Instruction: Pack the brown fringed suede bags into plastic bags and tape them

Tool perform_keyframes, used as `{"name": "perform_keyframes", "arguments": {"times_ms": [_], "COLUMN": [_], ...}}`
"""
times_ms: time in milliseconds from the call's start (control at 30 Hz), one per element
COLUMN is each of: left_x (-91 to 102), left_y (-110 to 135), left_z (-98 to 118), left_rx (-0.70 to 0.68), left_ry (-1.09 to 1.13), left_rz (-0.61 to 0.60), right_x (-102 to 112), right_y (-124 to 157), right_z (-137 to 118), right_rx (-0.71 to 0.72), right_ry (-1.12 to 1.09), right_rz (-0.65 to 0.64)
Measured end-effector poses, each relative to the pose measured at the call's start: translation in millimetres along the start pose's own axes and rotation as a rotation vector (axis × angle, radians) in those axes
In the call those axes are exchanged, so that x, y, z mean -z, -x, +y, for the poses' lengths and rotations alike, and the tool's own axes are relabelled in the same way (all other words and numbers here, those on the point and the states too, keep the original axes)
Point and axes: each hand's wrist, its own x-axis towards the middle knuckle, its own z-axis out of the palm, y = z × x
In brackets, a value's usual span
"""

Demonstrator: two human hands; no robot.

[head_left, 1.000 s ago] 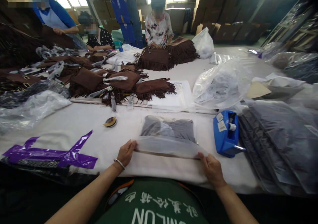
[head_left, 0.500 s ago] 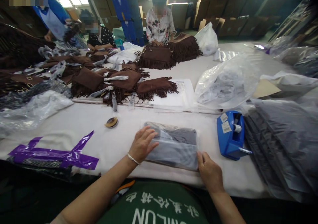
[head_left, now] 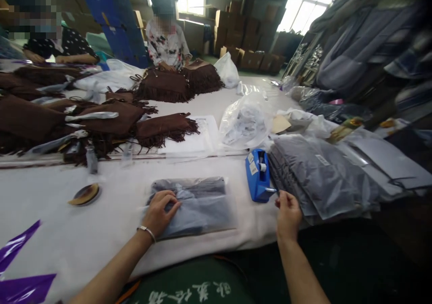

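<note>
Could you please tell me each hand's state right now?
Left hand: open, resting on the plastic bag.
Right hand: pinched beside the tape dispenser; held item unclear.

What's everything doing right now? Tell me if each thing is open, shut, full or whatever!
Left hand: open, resting on the bag.
Clear plastic bag: lying flat, gray cloth inside.
Right hand: fingers pinched, beside the dispenser.
Blue tape dispenser: sitting on the table, tape roll loaded.
Gray packed bags: piled in an overlapping stack.
Brown fringed purses: lying flat, fringes spread.
</note>
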Motion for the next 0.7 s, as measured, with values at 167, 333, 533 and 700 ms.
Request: {"name": "perform_keyframes", "arguments": {"times_ms": [167, 333, 533, 700], "left_x": [-0.3, 1.7, 0.3, -0.4], "left_y": [1, 2, 2, 3], "left_z": [1, 3, 3, 1], "left_rx": [-0.009, -0.011, -0.006, -0.002], "left_ry": [-0.040, -0.054, -0.047, -0.034], "left_rz": [0.004, 0.009, 0.020, 0.002], "right_x": [-3, -7, 6, 1], "right_y": [-34, -9, 13, -15], "right_z": [-5, 3, 20, -6], "right_rx": [0.051, 0.093, 0.139, 0.200], "right_ry": [-0.036, -0.018, 0.059, 0.005], "right_rz": [-0.069, -0.020, 0.060, -0.024]}}
